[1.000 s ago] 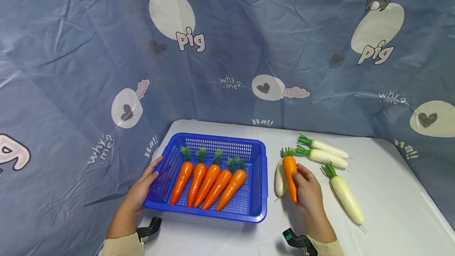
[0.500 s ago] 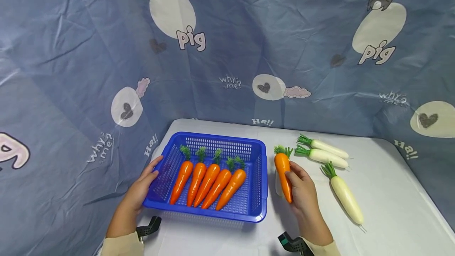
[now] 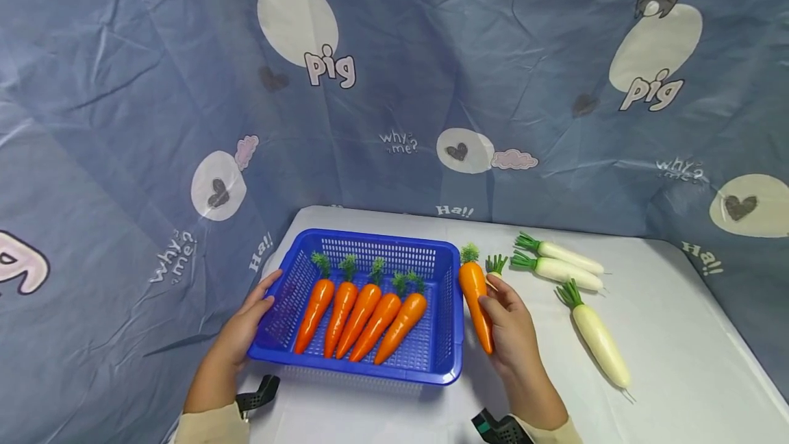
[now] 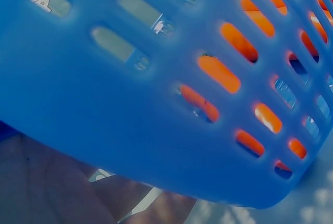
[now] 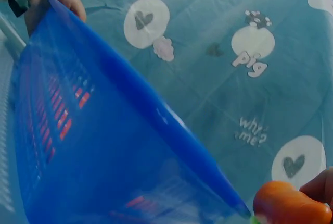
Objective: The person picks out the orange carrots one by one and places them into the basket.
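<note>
My right hand (image 3: 513, 329) pinches an orange carrot (image 3: 473, 297) with a leafy green top, just outside the right rim of the blue plastic basket (image 3: 457, 314). The carrot overlaps that rim slightly in the head view. Across the basket, my left hand (image 3: 243, 327) grips the left rim, thumb at its edge. Several carrots (image 3: 366, 314) lie side by side in the basket, leaves toward the back. Through the slots in the left wrist view, orange carrots (image 4: 218, 73) show. The right wrist view has the held carrot (image 5: 291, 206) at the basket's corner.
A white radish (image 3: 495, 266) is mostly hidden behind the right hand and carrot. Two more radishes (image 3: 570, 273) lie at the back right, and another radish (image 3: 603, 348) lies nearer. A blue printed cloth (image 3: 370, 122) hangs behind the white tabletop (image 3: 690, 334).
My right hand has carried the carrot leftward from above the radish to the basket's right rim. The left hand and basket stay put.
</note>
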Demonstrator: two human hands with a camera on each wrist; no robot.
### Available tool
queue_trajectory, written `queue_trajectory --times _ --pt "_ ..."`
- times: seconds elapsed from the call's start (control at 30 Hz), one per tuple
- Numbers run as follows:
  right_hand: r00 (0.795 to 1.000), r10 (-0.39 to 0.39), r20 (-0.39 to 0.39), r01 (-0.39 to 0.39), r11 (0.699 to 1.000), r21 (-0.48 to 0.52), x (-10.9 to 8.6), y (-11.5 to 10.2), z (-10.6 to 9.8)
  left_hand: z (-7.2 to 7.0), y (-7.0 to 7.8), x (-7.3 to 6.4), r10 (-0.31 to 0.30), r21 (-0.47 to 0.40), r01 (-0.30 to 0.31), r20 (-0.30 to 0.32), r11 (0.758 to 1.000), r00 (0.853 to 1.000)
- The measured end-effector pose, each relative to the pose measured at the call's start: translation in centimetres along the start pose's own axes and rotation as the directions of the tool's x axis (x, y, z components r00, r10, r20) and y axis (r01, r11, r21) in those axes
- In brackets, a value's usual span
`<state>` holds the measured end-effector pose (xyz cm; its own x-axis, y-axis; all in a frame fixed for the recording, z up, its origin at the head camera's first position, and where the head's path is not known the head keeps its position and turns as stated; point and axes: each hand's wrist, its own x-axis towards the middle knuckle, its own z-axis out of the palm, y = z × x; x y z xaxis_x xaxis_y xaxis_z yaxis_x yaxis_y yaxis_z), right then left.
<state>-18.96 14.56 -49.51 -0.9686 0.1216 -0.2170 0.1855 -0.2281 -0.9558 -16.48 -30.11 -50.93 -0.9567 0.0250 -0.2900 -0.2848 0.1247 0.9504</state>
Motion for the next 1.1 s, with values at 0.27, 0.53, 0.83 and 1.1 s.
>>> queue_trajectory --times 0.27,0.53,0.83,1.1 --pt "1.0 -0.009 0.02 0.008 0.998 0.064 -0.6 0.0 1.3 0.1 0.2 0.0 0.001 0.003 -0.001 0.001 1.0 1.0" --pt "0.999 -0.013 -0.033 0.014 0.999 0.032 -1.1 -0.1 2.4 0.1 0.1 -0.1 0.005 0.0 -0.005 -0.001 1.0 1.0" --pt "0.997 -0.067 -0.047 0.067 0.998 -0.002 -1.7 -0.3 3.4 0.0 0.2 -0.1 -0.002 0.033 0.002 -0.013 0.999 1.0" --pt "0.996 -0.08 -0.042 0.081 0.997 0.01 -2.4 -0.4 4.3 0.1 0.1 -0.1 0.003 0.033 -0.003 -0.015 0.999 1.0"
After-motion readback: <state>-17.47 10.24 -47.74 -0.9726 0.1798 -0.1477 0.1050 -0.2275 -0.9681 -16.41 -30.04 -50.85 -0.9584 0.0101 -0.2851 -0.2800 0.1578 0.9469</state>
